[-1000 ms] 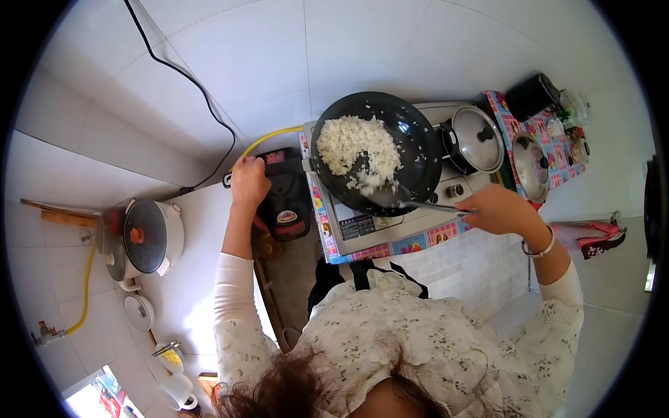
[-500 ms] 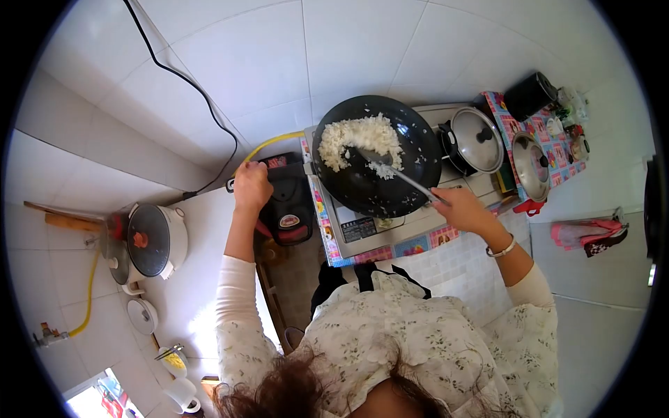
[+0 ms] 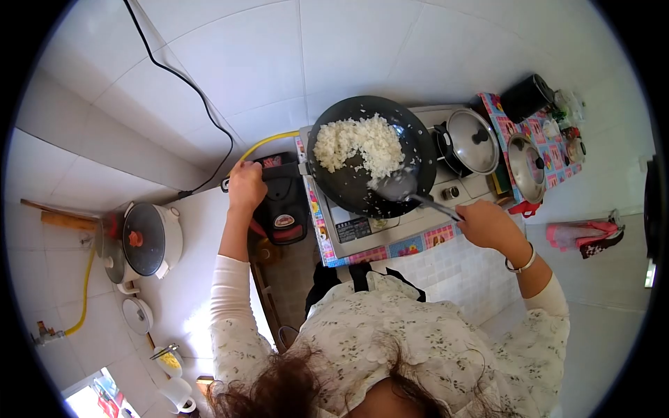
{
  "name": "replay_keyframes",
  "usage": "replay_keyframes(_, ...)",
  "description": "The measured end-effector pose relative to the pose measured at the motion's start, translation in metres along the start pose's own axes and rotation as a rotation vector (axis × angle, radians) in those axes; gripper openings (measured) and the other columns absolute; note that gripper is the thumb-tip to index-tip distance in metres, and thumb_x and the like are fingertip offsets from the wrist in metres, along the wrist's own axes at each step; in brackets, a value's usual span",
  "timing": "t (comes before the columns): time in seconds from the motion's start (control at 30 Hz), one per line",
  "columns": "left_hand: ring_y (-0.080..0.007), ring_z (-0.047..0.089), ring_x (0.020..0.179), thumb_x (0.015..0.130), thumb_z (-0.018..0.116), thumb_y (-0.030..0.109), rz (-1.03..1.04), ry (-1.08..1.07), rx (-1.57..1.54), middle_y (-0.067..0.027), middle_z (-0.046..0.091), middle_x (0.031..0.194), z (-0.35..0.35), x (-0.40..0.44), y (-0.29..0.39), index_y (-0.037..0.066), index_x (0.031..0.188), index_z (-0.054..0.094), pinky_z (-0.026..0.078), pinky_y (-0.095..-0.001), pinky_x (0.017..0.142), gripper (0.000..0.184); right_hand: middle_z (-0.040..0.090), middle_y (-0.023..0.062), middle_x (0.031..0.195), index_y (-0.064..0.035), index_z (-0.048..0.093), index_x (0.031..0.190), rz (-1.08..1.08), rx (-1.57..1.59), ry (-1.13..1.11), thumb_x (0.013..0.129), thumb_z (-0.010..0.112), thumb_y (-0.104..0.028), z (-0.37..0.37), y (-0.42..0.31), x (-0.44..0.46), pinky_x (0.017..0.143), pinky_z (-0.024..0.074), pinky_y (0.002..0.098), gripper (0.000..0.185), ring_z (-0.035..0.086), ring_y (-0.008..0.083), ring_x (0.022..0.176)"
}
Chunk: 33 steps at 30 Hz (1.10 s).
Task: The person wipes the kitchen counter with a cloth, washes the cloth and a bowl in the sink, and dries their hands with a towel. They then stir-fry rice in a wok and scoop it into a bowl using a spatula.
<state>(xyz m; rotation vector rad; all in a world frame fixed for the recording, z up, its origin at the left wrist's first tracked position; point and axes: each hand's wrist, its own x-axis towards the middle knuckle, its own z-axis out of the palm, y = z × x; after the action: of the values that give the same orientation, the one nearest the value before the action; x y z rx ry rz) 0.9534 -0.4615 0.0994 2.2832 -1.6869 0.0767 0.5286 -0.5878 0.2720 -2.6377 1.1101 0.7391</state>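
White rice [image 3: 359, 143] lies heaped in the upper left part of a dark wok [image 3: 348, 188], with stray grains along its sides. My left hand [image 3: 247, 185] is closed around the wok's handle [image 3: 280, 172], left of the pan. In my right hand [image 3: 486, 224] is the long handle of a metal spatula [image 3: 398, 187]. The spatula's blade rests inside the wok at the lower edge of the rice, with a few grains near it. The wok sits on the left side of a gas stove [image 3: 411, 230].
Right of the wok stands a lidded pot [image 3: 472, 141]. Beyond it, a loose lid [image 3: 526, 167] and a black canister [image 3: 527, 98] rest on a patterned cloth. An electric cooker [image 3: 153, 240] is on the white counter [image 3: 198, 279] at left. A yellow hose [image 3: 268, 141] runs behind the handle.
My right hand has moved right and down, drawing the spatula from the middle of the rice to its lower right edge. My left hand stays on the handle.
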Motion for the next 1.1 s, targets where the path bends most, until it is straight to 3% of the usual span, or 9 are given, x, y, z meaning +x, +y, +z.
replay_keyframes(0.03, -0.0343, 0.054, 0.088, 0.060, 0.054, -0.002, 0.007, -0.009, -0.005, -0.0153, 0.060, 0.078, -0.001, 0.001, -0.001, 0.002, 0.069, 0.056, 0.043, -0.0403, 0.082, 0.010, 0.062, 0.0212, 0.074, -0.0030, 0.063, 0.089, 0.086, -0.029, 0.028, 0.077, 0.059, -0.017, 0.002, -0.001, 0.004, 0.066, 0.0475, 0.0472, 0.019, 0.061, 0.0373, 0.075)
replay_keyframes(0.13, -0.0316, 0.055, 0.087, 0.060, 0.057, 0.000, 0.026, -0.003, 0.041, -0.0124, 0.060, 0.079, 0.004, 0.002, -0.004, 0.004, 0.069, 0.057, 0.043, -0.0389, 0.082, 0.010, 0.061, 0.0211, 0.072, -0.0036, 0.061, 0.089, 0.047, 0.018, 0.251, 0.077, 0.061, -0.018, 0.021, 0.011, 0.032, 0.062, 0.0477, 0.0463, 0.019, 0.061, 0.0367, 0.071)
replay_keyframes(0.37, -0.0320, 0.055, 0.087, 0.060, 0.055, -0.001, 0.000, -0.001, 0.019, -0.0140, 0.059, 0.077, 0.005, 0.000, -0.004, 0.003, 0.069, 0.055, 0.043, -0.0385, 0.085, 0.010, 0.057, 0.0116, 0.070, -0.0070, 0.060, 0.102, -0.040, -0.160, 0.563, 0.078, 0.062, -0.016, 0.036, 0.020, 0.045, 0.052, 0.0458, 0.0403, 0.026, 0.058, 0.0296, 0.058)
replay_keyframes(0.47, -0.0318, 0.055, 0.087, 0.060, 0.055, 0.000, -0.005, -0.002, 0.014, -0.0139, 0.059, 0.077, 0.006, 0.000, -0.005, 0.003, 0.069, 0.054, 0.043, -0.0381, 0.085, 0.010, 0.056, 0.0094, 0.071, -0.0096, 0.059, 0.108, -0.108, -0.205, 0.597, 0.076, 0.063, -0.014, 0.016, 0.040, 0.034, 0.055, 0.0462, 0.0381, 0.032, 0.058, 0.0279, 0.063)
replay_keyframes(0.67, -0.0339, 0.055, 0.087, 0.061, 0.054, -0.001, -0.017, -0.016, 0.035, -0.0149, 0.060, 0.078, 0.003, 0.000, -0.002, 0.003, 0.069, 0.054, 0.043, -0.0383, 0.086, 0.009, 0.056, 0.0088, 0.073, -0.0100, 0.061, 0.104, -0.044, -0.323, 0.710, 0.075, 0.061, -0.009, -0.012, 0.053, 0.056, 0.057, 0.0457, 0.0385, 0.029, 0.058, 0.0267, 0.072)
replay_keyframes(0.77, -0.0347, 0.055, 0.088, 0.060, 0.054, -0.001, -0.009, -0.027, 0.018, -0.0153, 0.060, 0.078, 0.011, 0.001, -0.008, 0.003, 0.069, 0.055, 0.043, -0.0385, 0.086, 0.010, 0.057, 0.0095, 0.073, -0.0087, 0.061, 0.101, -0.006, -0.329, 0.681, 0.075, 0.059, -0.007, -0.019, 0.041, 0.081, 0.059, 0.0455, 0.0394, 0.026, 0.058, 0.0277, 0.071)
replay_keyframes(0.87, -0.0335, 0.056, 0.088, 0.060, 0.055, -0.001, -0.007, -0.024, 0.053, -0.0151, 0.060, 0.077, 0.002, 0.002, -0.002, 0.003, 0.069, 0.055, 0.043, -0.0380, 0.087, 0.009, 0.057, 0.0100, 0.073, -0.0086, 0.060, 0.098, -0.189, -0.283, 0.644, 0.074, 0.057, -0.006, -0.034, 0.026, 0.096, 0.060, 0.0456, 0.0399, 0.024, 0.058, 0.0292, 0.069)
replay_keyframes(0.97, -0.0325, 0.056, 0.088, 0.060, 0.055, -0.001, 0.004, -0.027, 0.022, -0.0152, 0.060, 0.077, 0.004, 0.001, -0.004, 0.003, 0.069, 0.055, 0.042, -0.0376, 0.089, 0.010, 0.057, 0.0108, 0.072, -0.0094, 0.061, 0.097, -0.330, -0.253, 0.454, 0.073, 0.057, -0.003, -0.045, 0.020, 0.095, 0.060, 0.0458, 0.0401, 0.025, 0.058, 0.0306, 0.068)
replay_keyframes(1.1, -0.0321, 0.056, 0.088, 0.060, 0.055, -0.001, -0.006, -0.025, 0.012, -0.0148, 0.060, 0.078, 0.003, 0.002, -0.003, 0.003, 0.069, 0.055, 0.042, -0.0377, 0.089, 0.010, 0.057, 0.0127, 0.070, -0.0110, 0.063, 0.100, -0.318, -0.277, 0.422, 0.072, 0.058, 0.000, -0.066, 0.030, 0.062, 0.060, 0.0454, 0.0410, 0.031, 0.058, 0.0315, 0.068)
